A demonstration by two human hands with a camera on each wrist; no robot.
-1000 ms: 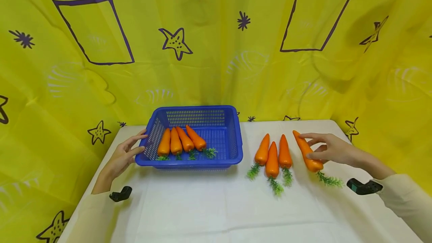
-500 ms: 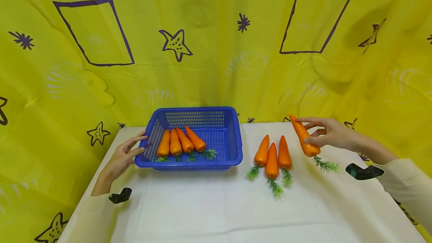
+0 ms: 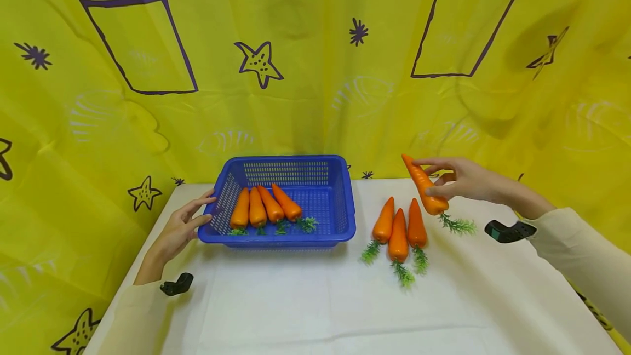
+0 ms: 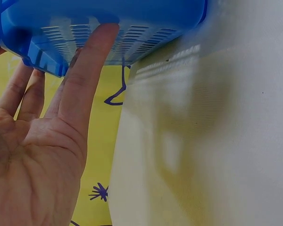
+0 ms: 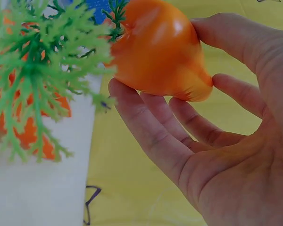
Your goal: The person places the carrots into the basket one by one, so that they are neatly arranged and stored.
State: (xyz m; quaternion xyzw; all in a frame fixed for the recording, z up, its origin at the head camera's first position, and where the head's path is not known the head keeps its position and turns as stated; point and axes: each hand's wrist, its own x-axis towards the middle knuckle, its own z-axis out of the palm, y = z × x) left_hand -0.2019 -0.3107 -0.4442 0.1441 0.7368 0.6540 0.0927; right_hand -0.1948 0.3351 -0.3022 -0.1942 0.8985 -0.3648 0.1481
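In the head view, my right hand (image 3: 460,179) pinches a carrot (image 3: 426,188) above the white table, its tip pointing up and left. The right wrist view shows thumb and fingertips around the thick end of this carrot (image 5: 160,47), its feathery green top hanging at left. My left hand (image 3: 179,229) touches the left side of a blue plastic basket (image 3: 286,239) with fairly straight fingers. From the left wrist, one fingertip is against the outer wall of the basket (image 4: 151,14). Several carrots (image 3: 266,204) lie side by side in the basket's left part.
Three more carrots (image 3: 398,237) with green tops lie on the white tablecloth (image 3: 276,300), right of the basket. Behind the table hangs a yellow curtain (image 3: 305,114) with purple star drawings; it also closes off the sides.
My right hand has lifted the carrot off the table and carried it up and to the left. My left hand and the basket have stayed in place.
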